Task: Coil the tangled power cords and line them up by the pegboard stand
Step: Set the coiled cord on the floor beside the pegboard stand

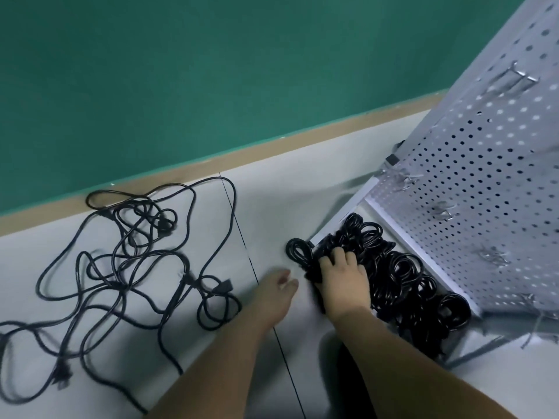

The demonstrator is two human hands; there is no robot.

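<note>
A loose tangle of black power cords [130,267] sprawls over the pale floor at the left. Several coiled black cords [402,276] lie in a row along the foot of the white pegboard stand [484,192] at the right. One more coiled cord [299,252] sits at the near end of that row, partly on the floor. My right hand [344,282] lies on top of this coil, fingers curled into its loops. My left hand [275,294] hovers just left of it over the floor, fingers relaxed and holding nothing.
A green wall [211,71] with a tan skirting strip [242,155] runs behind the floor. Metal hooks [305,77] stick out of the pegboard. A dark floor seam [257,273] runs between the tangle and my hands.
</note>
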